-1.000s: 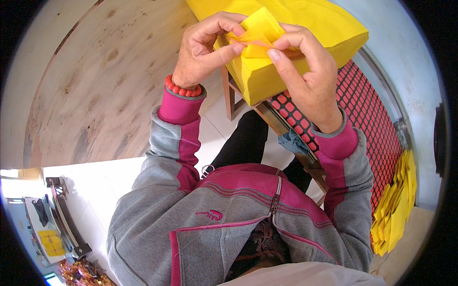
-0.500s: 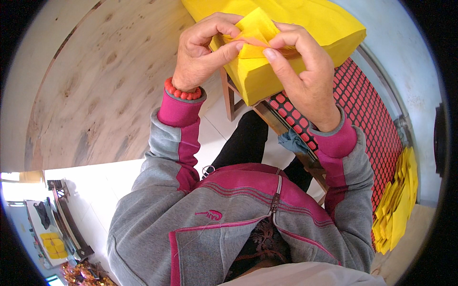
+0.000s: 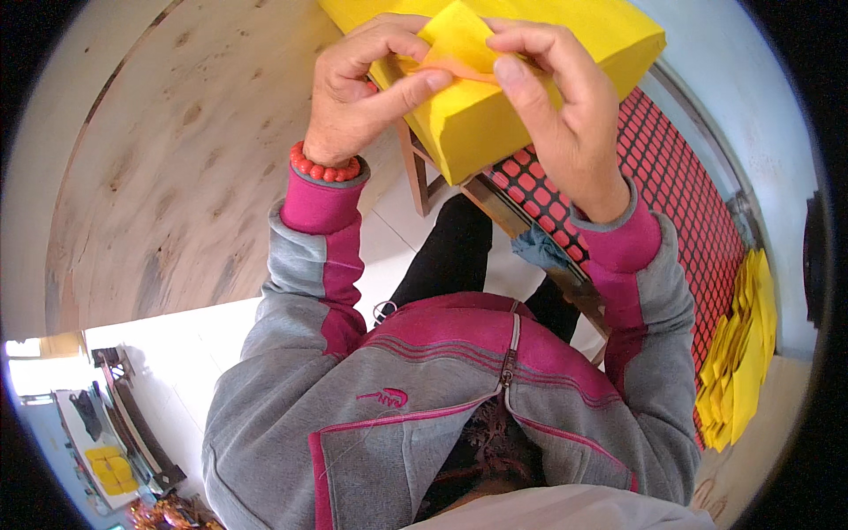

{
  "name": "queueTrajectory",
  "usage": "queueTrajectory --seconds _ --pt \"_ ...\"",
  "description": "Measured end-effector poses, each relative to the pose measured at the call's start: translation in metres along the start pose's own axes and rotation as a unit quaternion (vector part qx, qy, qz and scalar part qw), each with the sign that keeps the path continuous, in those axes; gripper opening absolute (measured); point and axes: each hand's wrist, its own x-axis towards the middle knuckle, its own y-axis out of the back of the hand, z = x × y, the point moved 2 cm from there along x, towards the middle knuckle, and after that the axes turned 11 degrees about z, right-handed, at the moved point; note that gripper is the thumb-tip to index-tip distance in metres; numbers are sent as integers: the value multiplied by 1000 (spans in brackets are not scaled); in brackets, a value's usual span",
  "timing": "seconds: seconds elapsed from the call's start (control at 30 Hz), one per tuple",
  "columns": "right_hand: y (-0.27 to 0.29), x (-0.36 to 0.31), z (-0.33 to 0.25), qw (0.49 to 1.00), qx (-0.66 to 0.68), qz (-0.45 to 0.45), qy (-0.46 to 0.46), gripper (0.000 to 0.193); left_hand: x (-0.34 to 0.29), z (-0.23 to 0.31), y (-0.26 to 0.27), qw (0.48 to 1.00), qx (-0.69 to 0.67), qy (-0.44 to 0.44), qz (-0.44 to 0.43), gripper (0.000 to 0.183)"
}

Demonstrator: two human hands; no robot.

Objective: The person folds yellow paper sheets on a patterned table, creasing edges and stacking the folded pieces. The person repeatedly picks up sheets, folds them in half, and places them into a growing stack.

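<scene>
Between my two hands is a folded yellow sheet (image 3: 459, 40) with a pointed top and an orange strip along its lower edge. My left hand (image 3: 349, 97), a red beaded bracelet at its wrist, pinches the left side of the fold between thumb and fingers. On the other side, my right hand (image 3: 574, 119) grips the right part, its thumb near the orange edge. Both hands are closed and close together. Right behind and under them lies a large yellow block-shaped bundle (image 3: 481, 137); I cannot tell whether the sheet is joined to it.
A bench or low table with a red-and-black grid cover (image 3: 676, 203) runs down the right, with a stack of yellow folded pieces (image 3: 738, 353) at its end. A blue-grey cloth (image 3: 539, 249) hangs at its edge. A wooden board (image 3: 194, 159) fills the left.
Both hands have shifted slightly up and left in view with the sheet. The fold stands a little flatter and more pointed, and the fingers have adjusted their grip.
</scene>
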Motion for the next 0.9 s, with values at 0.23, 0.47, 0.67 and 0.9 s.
queueTrajectory --seconds 0.23,0.47,0.67,0.9 --pt "48 -27 -26 982 75 2 -176 22 -7 -26 7 982 -48 73 165 9" --pt "75 -159 -70 892 148 -272 -330 13 2 -30 3 973 -31 0 228 12" --pt "87 -269 -1 875 -270 -132 -379 29 13 -22 -2 979 -66 -31 191 17" --pt "95 -295 55 831 -529 -81 -154 31 2 -26 8 988 -28 9 151 9"
